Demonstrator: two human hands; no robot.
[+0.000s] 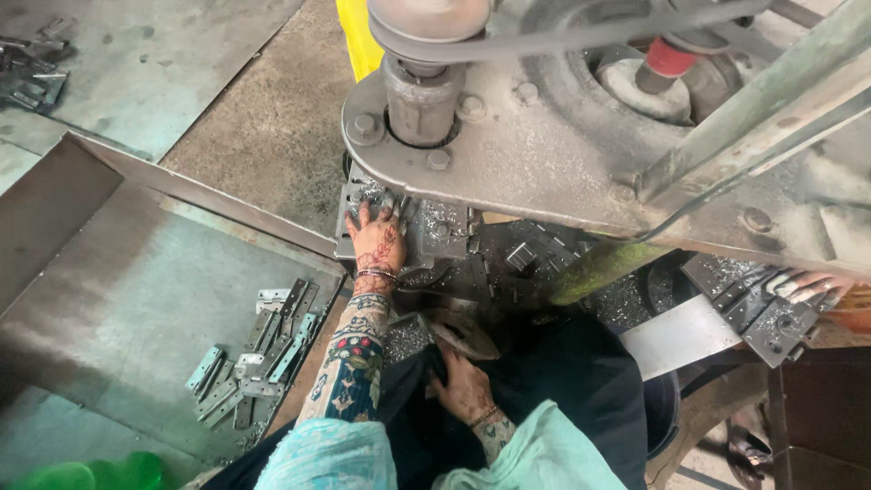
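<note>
My left hand (376, 238) reaches forward under the grey press head (508, 136), fingers spread flat on the metal die block (435, 231); whether a small piece lies under them cannot be told. My right hand (463, 386) rests low by my dark lap, fingers curled on a brownish metal piece (467, 338). Both wrists carry bangles and patterned sleeves.
A large grey sheet-metal tray (118, 299) at the left holds a pile of flat hinge-like metal plates (263, 349). Another person's fingers (803, 286) touch stacked dark metal parts (758, 308) at the right. A belt and pulley (426, 18) sit above. Metal shavings cover the bed.
</note>
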